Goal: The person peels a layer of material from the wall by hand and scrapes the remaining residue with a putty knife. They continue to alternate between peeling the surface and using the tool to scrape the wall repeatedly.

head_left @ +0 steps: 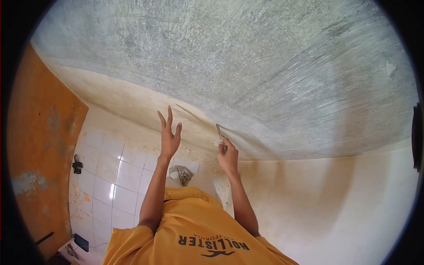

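Note:
My right hand (229, 160) is closed around the handle of a scraper (218, 129), its thin blade pointing up and seen nearly edge-on. The blade tip overlaps the wall near the line where a grey, streaked surface (212, 57) meets a cream-coloured band (123, 93). A small whitish patch shows beside the fingers at the handle. Raised to the left of it, my left hand (169, 140) holds nothing; its fingers are spread in front of the cream band.
Worn orange panelling (44, 132) stands on the left. White floor tiles (126, 176) lie below, with crumbs along the wall's foot. A crumpled patterned cloth (182, 175) is on the floor near my body. A small black object (77, 164) sits by the orange panel. Plain cream wall (300, 198) continues at right.

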{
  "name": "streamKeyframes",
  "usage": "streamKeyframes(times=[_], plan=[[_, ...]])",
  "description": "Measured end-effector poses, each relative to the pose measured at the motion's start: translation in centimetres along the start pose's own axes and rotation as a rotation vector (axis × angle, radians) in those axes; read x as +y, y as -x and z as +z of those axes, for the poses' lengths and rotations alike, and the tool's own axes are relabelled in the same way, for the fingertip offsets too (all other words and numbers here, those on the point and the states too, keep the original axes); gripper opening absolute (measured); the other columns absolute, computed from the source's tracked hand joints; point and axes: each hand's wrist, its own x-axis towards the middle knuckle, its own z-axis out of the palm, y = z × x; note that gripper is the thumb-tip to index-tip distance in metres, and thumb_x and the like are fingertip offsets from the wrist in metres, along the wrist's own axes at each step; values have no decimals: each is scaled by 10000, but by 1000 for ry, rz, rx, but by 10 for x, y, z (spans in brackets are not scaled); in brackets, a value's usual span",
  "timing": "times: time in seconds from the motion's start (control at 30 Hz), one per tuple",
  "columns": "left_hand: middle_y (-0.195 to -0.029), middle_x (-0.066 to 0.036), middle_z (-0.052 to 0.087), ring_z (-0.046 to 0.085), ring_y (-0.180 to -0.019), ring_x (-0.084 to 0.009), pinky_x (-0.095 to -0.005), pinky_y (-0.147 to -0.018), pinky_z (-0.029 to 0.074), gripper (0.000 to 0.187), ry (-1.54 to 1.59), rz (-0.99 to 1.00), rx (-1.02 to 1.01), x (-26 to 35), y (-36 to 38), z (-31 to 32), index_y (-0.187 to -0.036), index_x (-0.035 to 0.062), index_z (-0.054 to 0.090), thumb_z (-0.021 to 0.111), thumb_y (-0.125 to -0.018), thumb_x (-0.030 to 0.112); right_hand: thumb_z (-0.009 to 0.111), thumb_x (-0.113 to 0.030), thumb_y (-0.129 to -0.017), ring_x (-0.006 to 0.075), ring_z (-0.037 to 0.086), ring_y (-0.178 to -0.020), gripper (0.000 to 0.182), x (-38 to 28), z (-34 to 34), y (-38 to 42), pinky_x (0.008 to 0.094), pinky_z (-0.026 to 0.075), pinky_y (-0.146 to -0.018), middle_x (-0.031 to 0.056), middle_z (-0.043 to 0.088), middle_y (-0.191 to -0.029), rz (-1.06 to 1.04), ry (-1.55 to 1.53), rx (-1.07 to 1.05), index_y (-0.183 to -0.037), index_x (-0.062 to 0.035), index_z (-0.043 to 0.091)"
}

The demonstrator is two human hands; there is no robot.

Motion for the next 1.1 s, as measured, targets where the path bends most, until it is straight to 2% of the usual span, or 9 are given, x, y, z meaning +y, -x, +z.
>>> streamKeyframes(times=[0.07, 0.17, 0.2, 0.4, 0.5, 0.6, 0.7, 0.83, 1.1], plan=[[-1676, -289, -38, 181, -1481, -553, -542, -1149, 356, 721, 29, -10, -16, 2, -1, 6, -1647, 229, 188, 566, -1038, 157, 615, -156, -997, 307, 725, -880, 340, -7, -6, -4, 354, 537, -809, 256, 716, -1088, 84, 40, -64, -1328, -89, 655], [-1674, -295, 4, 197, -1492, -519, -518, -1155, 357, 715, 19, 38, -89, 6, -8, -7, -1646, 211, 192, 560, -1037, 138, 599, -150, -1005, 294, 675, -764, 334, 7, 6, 5, 361, 525, -754, 243, 715, -996, -57, -56, 15, -1329, -94, 656], [-1697, -227, 8, 171, -1523, -470, -598, -1135, 376, 705, 22, 26, -119, 8, -7, 1, -1648, 260, 157, 537, -1058, 183, 596, -149, -1006, 296, 669, -755, 335, 11, 3, 1, 363, 524, -750, 243, 714, -994, -74, -37, 13, -1332, -95, 654], [-1710, -173, 32, 171, -1535, -420, -582, -1145, 373, 716, 75, 75, -100, 7, -9, 26, -1651, 248, 120, 522, -1064, 169, 596, -144, -1004, 310, 671, -758, 351, 9, 6, -2, 373, 523, -745, 260, 700, -993, -20, 14, -41, -1351, -120, 649], [-1709, -176, 32, 175, -1533, -418, -580, -1144, 376, 717, 77, 32, -107, 14, -5, 27, -1652, 240, 116, 520, -1064, 161, 593, -132, -1003, 293, 659, -735, 360, 39, 16, -9, 370, 519, -733, 242, 704, -956, -283, -94, 101, -1359, -133, 647], [-1680, -269, 64, 171, -1514, -470, -488, -1170, 341, 749, 48, 52, -104, 11, -2, 30, -1653, 181, 127, 543, -1036, 102, 585, -116, -1003, 290, 665, -746, 364, 1, 4, -4, 367, 528, -753, 218, 730, -979, 5, -11, -64, -1362, -125, 643], [-1674, -285, 61, 178, -1508, -481, -493, -1163, 352, 759, 15, 81, -105, 14, 6, 28, -1653, 187, 125, 549, -1030, 98, 588, -121, -985, 390, 725, -910, 352, 23, -1, -4, 405, 551, -781, 282, 710, -1027, -117, -127, 3, -1328, -75, 649], [-1664, -310, 54, 191, -1494, -503, -499, -1166, 350, 779, 3, 34, -88, 19, 15, 26, -1653, 194, 126, 567, -1018, 95, 585, -125, -986, 373, 729, -868, 350, 7, -1, -7, 393, 551, -768, 276, 713, -993, 18, -45, -87, -1325, -67, 649], [-1636, -361, 100, 256, -1475, -519, -490, -1143, 379, 773, -72, -14, 36, 6, 41, 43, -1641, 111, 143, 598, -1017, 157, 591, -155, -987, 406, 716, -853, 327, 43, 17, -35, 430, 536, -733, 278, 708, -898, -220, -102, -111, -1284, -36, 657]])
